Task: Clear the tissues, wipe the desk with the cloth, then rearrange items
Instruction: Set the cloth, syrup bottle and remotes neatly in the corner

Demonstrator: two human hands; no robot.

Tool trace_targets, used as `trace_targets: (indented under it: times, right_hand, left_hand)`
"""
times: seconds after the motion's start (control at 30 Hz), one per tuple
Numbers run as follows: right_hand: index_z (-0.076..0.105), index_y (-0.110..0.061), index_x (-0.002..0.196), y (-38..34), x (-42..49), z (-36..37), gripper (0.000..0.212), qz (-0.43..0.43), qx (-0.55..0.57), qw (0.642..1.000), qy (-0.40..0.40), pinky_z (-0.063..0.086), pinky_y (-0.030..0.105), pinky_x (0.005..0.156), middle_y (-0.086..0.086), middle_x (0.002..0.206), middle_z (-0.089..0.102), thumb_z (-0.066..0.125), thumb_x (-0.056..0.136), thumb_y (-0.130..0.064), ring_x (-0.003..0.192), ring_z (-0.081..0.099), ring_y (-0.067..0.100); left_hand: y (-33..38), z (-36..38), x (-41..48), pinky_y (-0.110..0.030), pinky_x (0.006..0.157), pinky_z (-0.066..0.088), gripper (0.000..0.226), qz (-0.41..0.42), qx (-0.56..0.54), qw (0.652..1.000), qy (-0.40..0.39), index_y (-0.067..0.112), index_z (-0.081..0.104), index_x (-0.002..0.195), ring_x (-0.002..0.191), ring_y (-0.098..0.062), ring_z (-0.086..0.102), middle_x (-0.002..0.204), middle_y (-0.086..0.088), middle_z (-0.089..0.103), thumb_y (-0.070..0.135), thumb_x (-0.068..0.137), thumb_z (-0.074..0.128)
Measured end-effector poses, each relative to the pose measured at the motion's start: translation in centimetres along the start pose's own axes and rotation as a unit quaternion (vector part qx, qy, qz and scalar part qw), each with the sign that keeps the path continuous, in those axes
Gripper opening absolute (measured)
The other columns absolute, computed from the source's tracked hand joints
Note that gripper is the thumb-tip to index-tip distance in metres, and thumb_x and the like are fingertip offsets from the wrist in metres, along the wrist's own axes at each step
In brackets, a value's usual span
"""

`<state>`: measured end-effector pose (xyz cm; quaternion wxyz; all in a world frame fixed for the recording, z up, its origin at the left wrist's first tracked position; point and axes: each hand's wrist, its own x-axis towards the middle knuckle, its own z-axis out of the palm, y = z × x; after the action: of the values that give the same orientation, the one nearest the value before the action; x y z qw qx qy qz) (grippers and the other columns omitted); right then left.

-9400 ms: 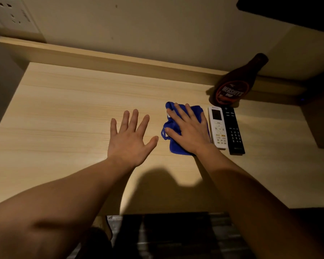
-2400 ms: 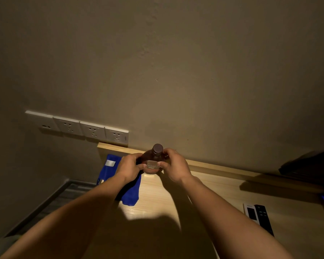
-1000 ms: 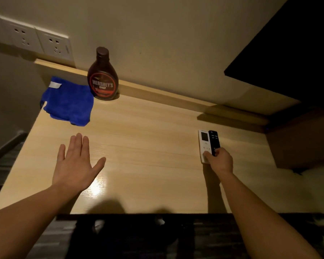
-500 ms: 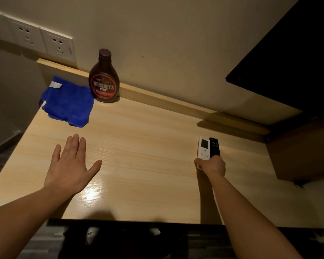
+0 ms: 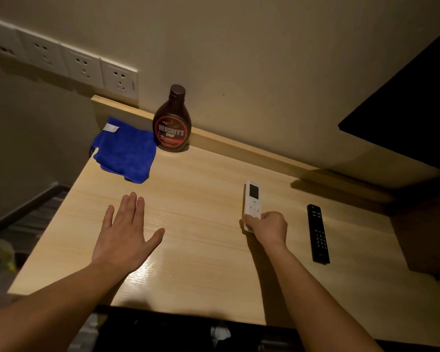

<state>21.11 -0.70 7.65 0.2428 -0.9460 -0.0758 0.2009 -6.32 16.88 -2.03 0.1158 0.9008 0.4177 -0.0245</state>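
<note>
A folded blue cloth (image 5: pixel 125 151) lies at the far left corner of the wooden desk (image 5: pixel 203 262). Right beside it a brown syrup bottle (image 5: pixel 172 121) stands upright against the back ledge. My right hand (image 5: pixel 266 228) grips the lower end of a white remote (image 5: pixel 252 199), which rests on the desk right of centre. A black remote (image 5: pixel 317 232) lies apart from it, further right. My left hand (image 5: pixel 126 237) lies flat on the desk with fingers spread, holding nothing. No tissues are in view.
A row of wall sockets (image 5: pixel 69 63) sits above the desk's left corner. A dark panel (image 5: pixel 412 110) hangs at the upper right, and a brown cabinet side (image 5: pixel 427 232) bounds the desk's right end. The floor drops off left of the desk.
My right hand has slid the white remote leftward, away from the black remote that lay touching it. Earlier the cloth and bottle were set at the far left.
</note>
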Motion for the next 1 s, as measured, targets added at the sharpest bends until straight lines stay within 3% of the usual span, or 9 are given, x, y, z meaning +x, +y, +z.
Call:
trace_targets:
  times: [0.13,0.2,0.27,0.4,0.53,0.7,0.83,1.0]
  right_hand:
    - [0.054,-0.023,0.071,-4.6,-2.7,3.8,0.034,-0.05,0.01,0.998,-0.044,0.065,0.039,0.073,0.01,0.109,0.074,0.085,0.08,-0.032,0.08,0.063,0.019]
    - [0.065,-0.017,0.082,-6.6,-3.6,5.8,0.027,-0.066,0.011,0.996,-0.062,0.065,0.037,0.07,0.009,0.11,0.075,0.085,0.078,-0.034,0.082,0.067,0.02]
    - [0.073,-0.011,0.097,-8.5,-4.5,7.6,0.036,-0.074,0.014,0.994,-0.081,0.063,0.032,0.063,0.009,0.109,0.076,0.085,0.075,-0.037,0.085,0.073,0.022]
    - [0.066,-0.013,0.098,-11.8,-6.0,10.3,0.038,-0.077,0.022,0.991,-0.108,0.056,0.025,0.058,0.007,0.111,0.075,0.083,0.073,-0.036,0.085,0.07,0.022]
    - [0.057,-0.016,0.095,-14.2,-6.9,12.5,0.035,-0.083,0.011,0.99,-0.11,0.054,0.029,0.061,0.008,0.118,0.072,0.082,0.077,-0.034,0.098,0.071,0.027]
    - [0.066,-0.012,0.108,-15.6,-6.6,15.0,0.041,-0.088,0.016,0.991,-0.097,0.04,0.023,0.049,0.008,0.115,0.07,0.082,0.08,-0.037,0.102,0.07,0.028]
    - [0.065,-0.015,0.106,-16.2,-6.1,16.7,0.043,-0.098,0.015,0.993,-0.066,0.056,0.032,0.063,0.008,0.109,0.068,0.082,0.078,-0.042,0.097,0.07,0.028]
    - [0.06,-0.017,0.095,-16.5,-5.8,17.8,0.041,-0.123,0.029,0.99,-0.059,0.058,0.035,0.068,0.007,0.103,0.065,0.081,0.077,-0.047,0.092,0.068,0.027]
  left_hand:
    - [0.2,-0.3,-0.3,-0.048,0.131,-0.006,0.1,-0.002,-0.015,1.0,-0.003,0.011,-0.009,0.165,0.161,-0.02,-0.017,0.175,-0.007,-0.015,0.081,0.095,0.003]
    - [0.1,-0.5,-0.3,-0.048,0.131,-0.008,0.099,-0.004,-0.013,1.0,-0.013,0.011,-0.015,0.164,0.161,-0.021,-0.019,0.174,-0.008,-0.02,0.081,0.095,0.001]
    - [0.1,-0.7,-0.3,-0.046,0.131,-0.008,0.099,-0.006,-0.031,0.999,-0.018,0.012,-0.014,0.165,0.161,-0.02,-0.019,0.173,-0.007,-0.021,0.081,0.096,0.006]
    - [-0.6,-2.4,-0.2,-0.038,0.128,-0.007,0.097,-0.043,-0.138,0.989,-0.003,0.015,-0.004,0.168,0.161,-0.018,-0.015,0.176,-0.004,-0.014,0.075,0.1,0.031]
    - [-3.4,-3.3,0.9,-0.046,0.131,-0.005,0.103,-0.075,-0.046,0.996,0.031,0.011,-0.001,0.168,0.163,-0.024,-0.011,0.177,-0.009,-0.008,0.083,0.096,0.016]
    - [-5.1,-1.8,0.9,-0.052,0.132,-0.004,0.108,-0.097,0.003,0.995,0.0,0.01,-0.02,0.16,0.161,-0.026,-0.018,0.175,-0.012,-0.015,0.089,0.089,0.0]
    - [-5.0,-1.7,1.0,-0.052,0.131,-0.005,0.108,-0.095,0.004,0.995,0.002,0.01,-0.017,0.163,0.161,-0.025,-0.02,0.174,-0.011,-0.018,0.088,0.09,0.002]
    - [-5.0,-1.8,1.1,-0.052,0.131,-0.007,0.109,-0.098,0.015,0.995,-0.014,0.009,-0.02,0.162,0.159,-0.025,-0.025,0.172,-0.011,-0.025,0.087,0.089,-0.001]
